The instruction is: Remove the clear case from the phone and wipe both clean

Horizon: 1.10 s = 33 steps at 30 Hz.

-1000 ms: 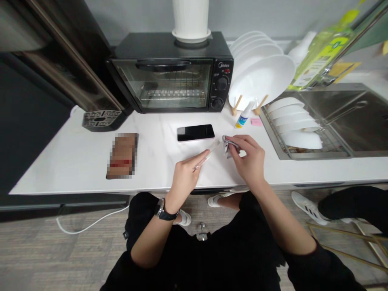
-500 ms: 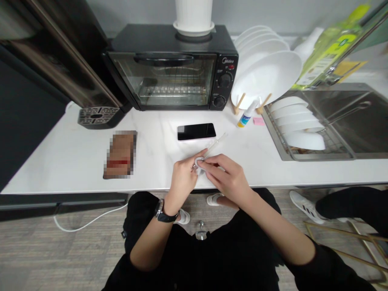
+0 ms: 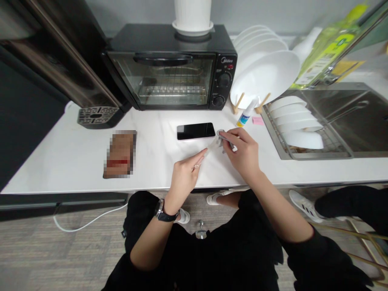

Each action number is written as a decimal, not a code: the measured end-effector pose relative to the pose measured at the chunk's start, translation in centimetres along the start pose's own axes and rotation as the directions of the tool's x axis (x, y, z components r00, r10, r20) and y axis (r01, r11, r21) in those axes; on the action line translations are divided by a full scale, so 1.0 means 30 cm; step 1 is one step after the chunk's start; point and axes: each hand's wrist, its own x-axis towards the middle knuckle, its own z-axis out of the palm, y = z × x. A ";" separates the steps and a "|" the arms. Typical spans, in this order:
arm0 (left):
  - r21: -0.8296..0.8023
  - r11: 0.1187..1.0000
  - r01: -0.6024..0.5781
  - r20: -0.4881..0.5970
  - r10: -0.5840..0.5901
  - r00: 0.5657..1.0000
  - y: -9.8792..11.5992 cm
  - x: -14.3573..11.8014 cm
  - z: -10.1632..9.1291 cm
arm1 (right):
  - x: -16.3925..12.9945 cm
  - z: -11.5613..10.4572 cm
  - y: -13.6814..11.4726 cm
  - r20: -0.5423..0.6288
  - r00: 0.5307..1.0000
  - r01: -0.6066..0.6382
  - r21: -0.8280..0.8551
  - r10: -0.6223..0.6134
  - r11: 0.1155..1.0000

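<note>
My left hand (image 3: 187,169) holds a thin, see-through piece (image 3: 211,149), seen nearly edge-on, which looks like a clear phone case. Its fingers are pressed together along the near end. Pinched in my right hand (image 3: 244,151) is a light grey cloth (image 3: 220,139), which is at the far end of the clear piece. Just behind the hands a phone (image 3: 195,131) with a dark screen and a pinkish edge lies on the white counter (image 3: 157,161). Past my right hand stands a small spray bottle (image 3: 244,118) with a blue and yellow label, beside a pink block (image 3: 257,121).
A black toaster oven (image 3: 166,81) with a white pot (image 3: 193,20) on top stands behind. White plates (image 3: 266,79) rack up to its right, near a sink (image 3: 357,141) with white bowls (image 3: 303,139). A pixelated flat thing (image 3: 119,155) lies left. Another person's shoe (image 3: 304,206) shows below right.
My right hand has moved away from my left, to the right and farther back, taking the grey cloth along the clear piece to its far end. My left hand has stayed nearly in place.
</note>
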 end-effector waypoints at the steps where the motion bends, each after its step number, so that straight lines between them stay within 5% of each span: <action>1: -0.004 1.000 0.007 -0.004 -0.007 1.000 0.000 0.001 0.001 | -0.010 0.004 -0.018 0.010 1.000 0.007 0.014 -0.008 1.000; 12: -0.011 1.000 -0.016 0.037 0.016 0.999 0.001 -0.002 -0.016 | -0.114 -0.016 -0.234 0.144 0.925 0.340 0.108 -0.353 0.934; 16: 0.009 1.000 -0.024 0.044 0.024 0.999 -0.002 0.000 -0.014 | -0.095 -0.027 -0.195 0.165 0.937 0.297 0.085 -0.308 0.951; 26: 0.033 0.998 -0.060 0.023 0.059 0.998 -0.007 -0.003 -0.004 | 0.004 -0.043 0.053 0.029 0.997 0.074 -0.058 -0.072 0.996; 33: 0.057 0.993 -0.103 -0.049 0.106 0.993 -0.011 0.001 0.004 | -0.017 -0.011 -0.001 0.021 0.989 0.146 -0.041 -0.145 0.988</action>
